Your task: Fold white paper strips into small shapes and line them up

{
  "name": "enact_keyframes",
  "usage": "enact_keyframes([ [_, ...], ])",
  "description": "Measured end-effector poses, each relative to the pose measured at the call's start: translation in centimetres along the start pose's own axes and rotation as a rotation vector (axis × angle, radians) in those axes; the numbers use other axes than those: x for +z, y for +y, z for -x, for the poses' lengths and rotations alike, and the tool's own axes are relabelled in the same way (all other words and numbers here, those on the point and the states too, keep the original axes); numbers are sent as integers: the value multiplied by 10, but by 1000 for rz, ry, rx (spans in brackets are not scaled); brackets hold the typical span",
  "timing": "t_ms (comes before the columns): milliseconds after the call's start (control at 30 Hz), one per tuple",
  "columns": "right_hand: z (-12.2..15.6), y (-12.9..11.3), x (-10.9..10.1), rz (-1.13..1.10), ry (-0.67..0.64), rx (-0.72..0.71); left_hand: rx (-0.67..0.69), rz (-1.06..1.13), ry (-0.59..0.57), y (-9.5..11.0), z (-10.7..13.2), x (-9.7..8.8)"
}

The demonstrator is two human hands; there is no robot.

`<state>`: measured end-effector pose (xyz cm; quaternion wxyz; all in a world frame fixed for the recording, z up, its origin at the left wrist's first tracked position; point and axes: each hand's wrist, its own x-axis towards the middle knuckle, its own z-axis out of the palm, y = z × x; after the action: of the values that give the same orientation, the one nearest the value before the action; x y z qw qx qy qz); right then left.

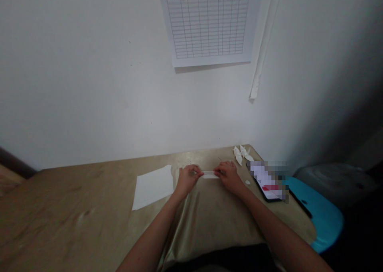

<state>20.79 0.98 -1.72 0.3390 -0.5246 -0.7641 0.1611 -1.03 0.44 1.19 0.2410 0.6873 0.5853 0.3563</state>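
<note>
Between my two hands lies a small strip of folded white paper [210,176], low over the tan-covered table. My left hand [189,177] pinches its left end with thumb and fingertips. The right end is pinched the same way by my right hand [228,176]. Just left of my left hand rests a stack of white paper sheets [154,187] with uneven edges. Beyond my right hand, near the far right corner, sit folded white paper pieces [241,154]. A tiny white scrap [247,182] lies beside my right wrist.
A phone [267,184] with a lit, partly blurred screen lies at the table's right edge. Past that edge is a blue chair or stool [320,212]. The tan cover [89,224] is wrinkled near me. A printed chart [211,24] hangs on the wall behind the table.
</note>
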Motion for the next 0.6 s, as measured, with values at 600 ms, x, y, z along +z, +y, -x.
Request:
enact_keyframes([
  [600,1,-5,1,-16,-49,31,66,-80,-68,-2,-1,1],
])
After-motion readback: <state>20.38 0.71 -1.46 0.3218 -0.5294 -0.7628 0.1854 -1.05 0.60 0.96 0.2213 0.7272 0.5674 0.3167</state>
